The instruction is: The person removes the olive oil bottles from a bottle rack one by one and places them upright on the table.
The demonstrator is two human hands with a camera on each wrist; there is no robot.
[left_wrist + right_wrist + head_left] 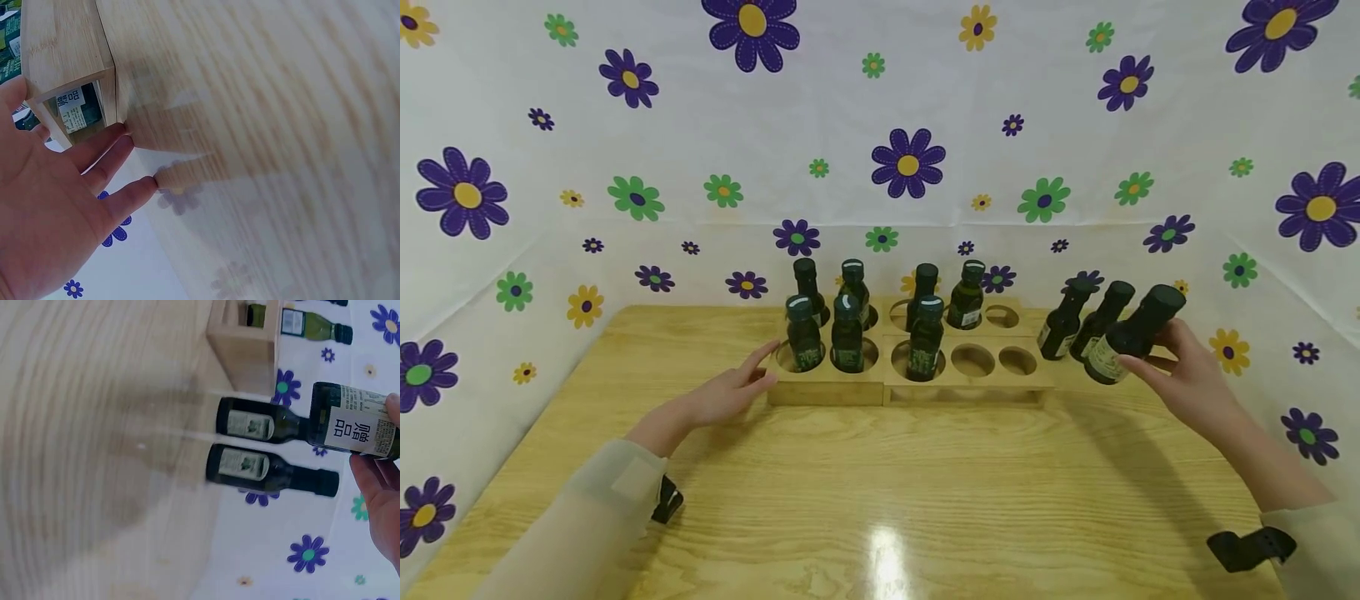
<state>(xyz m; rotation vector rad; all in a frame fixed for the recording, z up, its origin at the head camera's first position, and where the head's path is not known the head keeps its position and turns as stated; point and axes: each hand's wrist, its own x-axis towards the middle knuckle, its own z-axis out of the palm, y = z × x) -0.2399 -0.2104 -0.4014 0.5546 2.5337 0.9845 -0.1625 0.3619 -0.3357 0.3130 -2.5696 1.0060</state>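
Observation:
A wooden rack [827,385] with round holes stands at the middle back of the table and holds several dark green bottles [847,333]; three holes [972,360] at its right side are empty. My left hand [730,387] lies with straight fingers against the rack's left end, which the left wrist view shows as a hand [50,206] beside the rack [62,44]. To the right of the rack, my right hand [1187,379] grips a tilted dark bottle [1131,333] above the table. The right wrist view shows this held bottle [353,428] in the hand [381,494].
Two more dark bottles [1063,321] [1101,321] stand on the table just right of the rack, close under the held one. A white cloth [910,158] with flowers walls the table [880,483] at the back and both sides.

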